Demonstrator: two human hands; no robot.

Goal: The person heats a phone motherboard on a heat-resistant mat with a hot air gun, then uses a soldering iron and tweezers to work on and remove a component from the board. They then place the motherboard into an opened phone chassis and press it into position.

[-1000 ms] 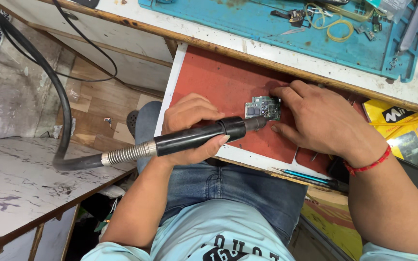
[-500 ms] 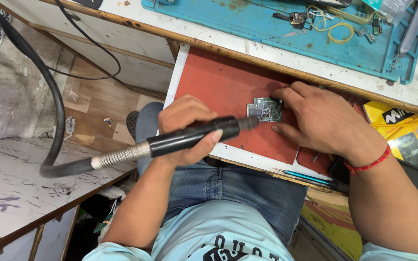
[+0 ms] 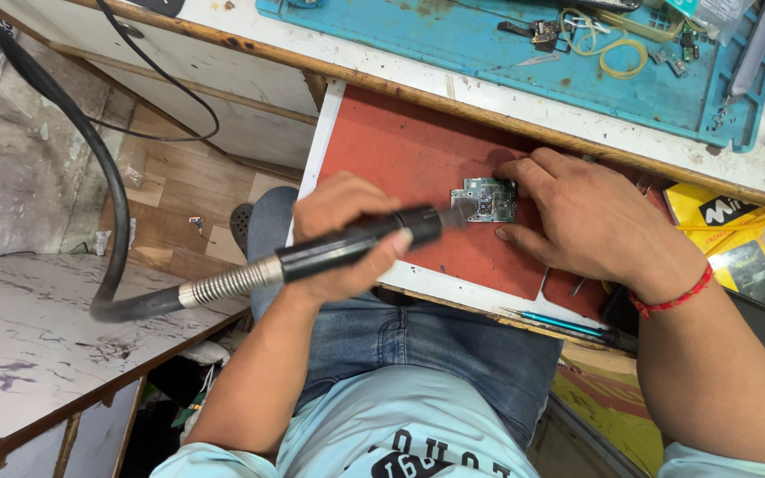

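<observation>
The left hand (image 3: 343, 232) is wrapped around a black handpiece (image 3: 356, 246), fingers closed tight on its barrel, thumb lying along the top. The handpiece runs from the fist up and to the right; its tip sits at the left edge of a small green board (image 3: 485, 198), though whether it touches the board cannot be told. Behind the fist a metal spring collar (image 3: 227, 283) leads into a thick black hose (image 3: 90, 168) that loops away to the left over the floor.

The right hand (image 3: 591, 221) rests palm down on the red mat (image 3: 400, 155). Its fingers are spread apart: the index fingertip presses at the board's upper right corner and the thumb tip lies just below the board's lower right corner, so the board sits pinned between them, flat on the mat. A red thread band (image 3: 670, 296) circles the right wrist.

Just beyond the right fingers, past the mat's far edge, lies a blue work mat (image 3: 489, 53) with yellow rubber bands (image 3: 617, 49) and small parts on it. Near the right wrist, below it, a teal-handled tool (image 3: 560, 325) lies along the mat's near edge. To the right of the wrist is a yellow box (image 3: 745, 239) and a dark phone (image 3: 754, 319), partly hidden by the forearm.
</observation>
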